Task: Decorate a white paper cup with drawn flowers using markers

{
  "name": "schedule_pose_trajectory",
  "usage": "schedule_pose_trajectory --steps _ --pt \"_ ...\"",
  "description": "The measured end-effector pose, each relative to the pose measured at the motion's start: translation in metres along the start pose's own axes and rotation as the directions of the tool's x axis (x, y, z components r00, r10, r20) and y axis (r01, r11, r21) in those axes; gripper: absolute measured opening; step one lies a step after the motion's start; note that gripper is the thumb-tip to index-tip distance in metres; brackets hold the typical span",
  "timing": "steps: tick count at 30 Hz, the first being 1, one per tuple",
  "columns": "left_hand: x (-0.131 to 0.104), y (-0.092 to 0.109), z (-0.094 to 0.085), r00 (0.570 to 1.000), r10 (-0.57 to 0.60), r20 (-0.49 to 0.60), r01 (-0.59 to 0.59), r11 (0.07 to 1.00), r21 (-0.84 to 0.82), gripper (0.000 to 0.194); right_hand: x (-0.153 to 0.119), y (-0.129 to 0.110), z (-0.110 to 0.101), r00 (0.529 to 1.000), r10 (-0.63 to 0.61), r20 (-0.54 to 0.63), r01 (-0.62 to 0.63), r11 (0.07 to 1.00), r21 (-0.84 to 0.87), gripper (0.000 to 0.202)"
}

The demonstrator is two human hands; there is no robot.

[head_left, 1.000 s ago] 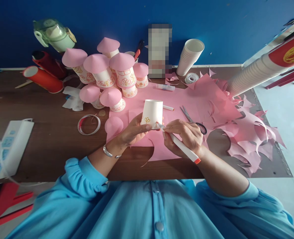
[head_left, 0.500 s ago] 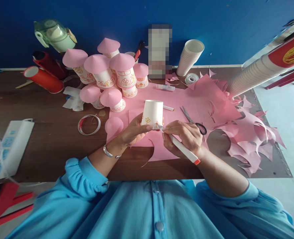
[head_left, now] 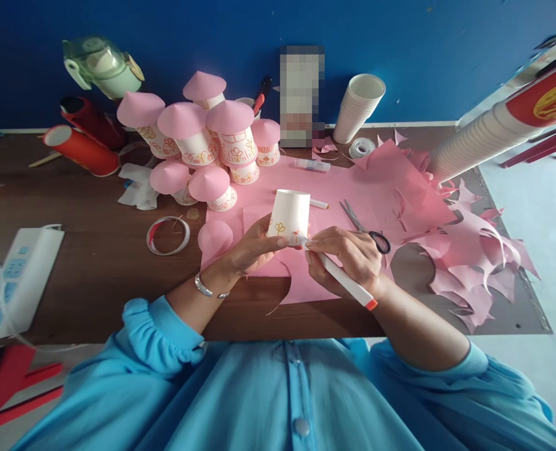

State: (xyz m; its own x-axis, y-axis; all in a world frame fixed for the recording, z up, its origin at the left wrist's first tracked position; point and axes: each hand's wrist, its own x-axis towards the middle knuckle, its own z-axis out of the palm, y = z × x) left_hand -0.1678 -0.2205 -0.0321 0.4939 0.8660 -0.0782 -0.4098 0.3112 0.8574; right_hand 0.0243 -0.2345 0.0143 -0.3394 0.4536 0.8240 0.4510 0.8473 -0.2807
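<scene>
A white paper cup (head_left: 289, 210) is held upside down by my left hand (head_left: 255, 243), whose thumb presses near its rim. Yellow and orange-red flowers are drawn low on the cup's side. My right hand (head_left: 346, 255) is closed around a white marker (head_left: 343, 277) with an orange end. The marker's tip meets the cup near the rim, beside a small red flower. Under both hands lies pink paper (head_left: 268, 266). Scissors (head_left: 360, 222) with dark handles rest open just beyond my right hand, and another white marker (head_left: 319, 204) is partly hidden behind the cup.
Several decorated cups with pink cone roofs (head_left: 183, 120) stand at the back left. A tape roll (head_left: 168, 235) and a power strip (head_left: 26, 275) lie left. Stacked white cups (head_left: 358, 106) stand at the back; pink paper scraps (head_left: 479, 269) cover the right side.
The marker's tip has shifted slightly left along the cup near the rim. Both hands keep nearly the same place and grip.
</scene>
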Motion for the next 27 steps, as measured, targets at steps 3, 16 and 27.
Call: schedule_pose_trajectory --steps 3,16,27 --pt "0.0002 -0.0008 -0.0017 1.0 0.001 0.021 -0.001 1.0 0.0 0.036 0.0009 0.0005 -0.0005 1.0 -0.005 -0.002 0.005 1.0 -0.009 0.021" --pt "-0.0007 -0.0022 -0.0027 0.999 0.017 0.036 -0.016 0.999 -0.032 0.038 0.0019 0.0005 -0.0026 1.0 0.02 -0.003 -0.02 0.999 -0.05 0.023" --pt "-0.0009 -0.0019 -0.0047 1.0 -0.006 0.026 0.007 0.999 -0.045 0.044 0.0022 -0.0008 -0.0023 1.0 0.026 -0.003 -0.027 0.998 -0.053 0.023"
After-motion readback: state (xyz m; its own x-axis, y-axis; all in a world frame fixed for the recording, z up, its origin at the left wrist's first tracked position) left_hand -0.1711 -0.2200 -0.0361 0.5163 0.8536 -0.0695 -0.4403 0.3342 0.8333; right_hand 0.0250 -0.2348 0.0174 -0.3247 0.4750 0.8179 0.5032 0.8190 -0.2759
